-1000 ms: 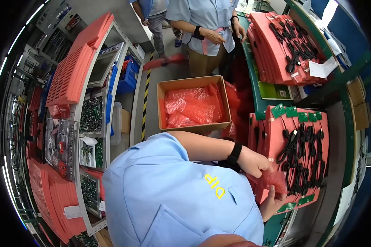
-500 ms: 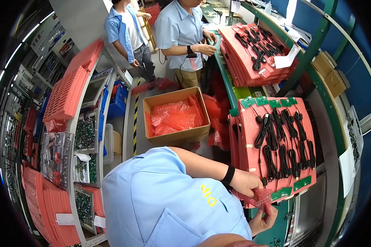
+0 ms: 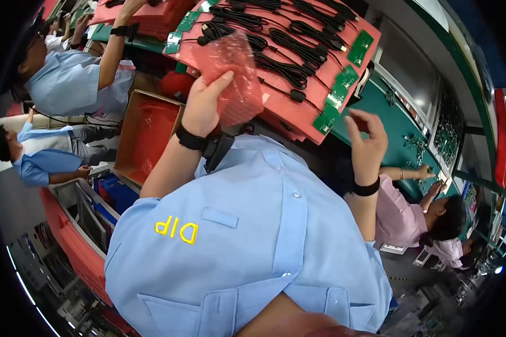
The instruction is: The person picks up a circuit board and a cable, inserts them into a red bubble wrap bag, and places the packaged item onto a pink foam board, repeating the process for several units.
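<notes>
Fingers and thumb of the left hand [image 3: 204,104] pinch a red bubble-wrap bag [image 3: 236,84]; the right hand's [image 3: 368,137] fingers curl loosely, parted from the thumb.
The bag is at the near edge of a pink foam stack [image 3: 288,112], touching or not I cannot tell; black cables [image 3: 299,49] and green circuit boards [image 3: 344,84] lie on the stack; farther left, a cardboard box [image 3: 130,126] holds red wrap [image 3: 154,135].

Glossy, dimpled red plastic bubble bag [image 3: 240,81] and matt pink board [image 3: 287,109], seemingly foam.
</notes>
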`<action>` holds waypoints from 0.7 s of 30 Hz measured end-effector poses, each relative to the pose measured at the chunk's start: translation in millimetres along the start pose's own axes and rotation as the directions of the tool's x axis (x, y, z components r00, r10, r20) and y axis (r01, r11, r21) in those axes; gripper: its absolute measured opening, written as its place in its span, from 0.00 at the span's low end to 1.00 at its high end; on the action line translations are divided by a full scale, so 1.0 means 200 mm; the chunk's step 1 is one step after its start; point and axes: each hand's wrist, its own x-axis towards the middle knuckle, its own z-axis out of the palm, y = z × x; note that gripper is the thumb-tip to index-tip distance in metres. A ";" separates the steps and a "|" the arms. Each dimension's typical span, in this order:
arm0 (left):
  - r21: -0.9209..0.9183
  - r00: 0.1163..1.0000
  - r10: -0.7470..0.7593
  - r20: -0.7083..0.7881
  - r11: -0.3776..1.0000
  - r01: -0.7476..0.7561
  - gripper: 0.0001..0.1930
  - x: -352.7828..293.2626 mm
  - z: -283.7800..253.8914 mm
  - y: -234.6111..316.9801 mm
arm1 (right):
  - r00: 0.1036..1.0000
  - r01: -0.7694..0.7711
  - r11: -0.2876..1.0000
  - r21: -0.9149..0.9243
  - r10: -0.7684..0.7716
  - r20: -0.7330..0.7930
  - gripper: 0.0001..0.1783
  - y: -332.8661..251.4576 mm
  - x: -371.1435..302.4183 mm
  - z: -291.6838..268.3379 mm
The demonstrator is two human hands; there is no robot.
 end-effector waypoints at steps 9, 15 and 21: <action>-0.244 0.993 -0.113 0.027 0.963 0.116 0.16 0.10 0.01 0.02 | 0.925 0.163 0.739 -0.653 0.116 0.362 0.34 0.15 0.03 0.15; -0.124 0.874 -0.319 0.366 0.914 0.386 0.19 0.20 0.19 -0.07 | 0.933 0.149 0.658 -0.738 0.153 0.325 0.37 0.16 0.06 0.18; -0.157 0.701 -0.469 0.537 0.761 0.629 0.20 0.21 0.29 -0.20 | 0.941 0.164 0.734 -0.659 0.084 0.327 0.33 0.19 0.06 0.15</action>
